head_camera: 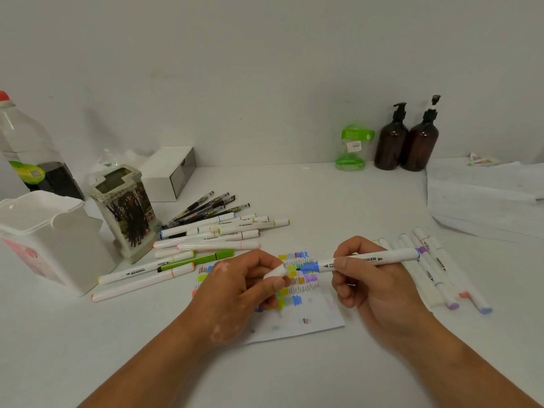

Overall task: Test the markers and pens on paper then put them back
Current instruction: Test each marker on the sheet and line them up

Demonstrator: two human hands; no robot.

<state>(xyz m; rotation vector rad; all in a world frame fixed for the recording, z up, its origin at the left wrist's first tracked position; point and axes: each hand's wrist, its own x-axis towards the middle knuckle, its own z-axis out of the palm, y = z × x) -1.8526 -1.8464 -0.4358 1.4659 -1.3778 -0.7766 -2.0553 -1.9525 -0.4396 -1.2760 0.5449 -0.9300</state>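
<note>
My right hand [374, 284] grips a white marker [379, 258] with a bare blue tip pointing left, held level just above the paper [312, 319]. My left hand [235, 287] pinches the marker's white cap [276, 272], a short gap away from the tip. The paper lies on the white table and carries many coloured scribbles and swatches. A heap of white markers [212, 237] and several black pens [206, 209] lies to the left. Another group of white markers [438, 275] lies to the right of my right hand.
A scribbled-on pen holder [129, 213] and a white plastic container [50, 234] stand at the left, with a large bottle [29, 151] and a white box [170, 172] behind. A green jar [353, 148] and two brown pump bottles [409, 139] stand at the wall. Stacked paper [485, 198] lies right.
</note>
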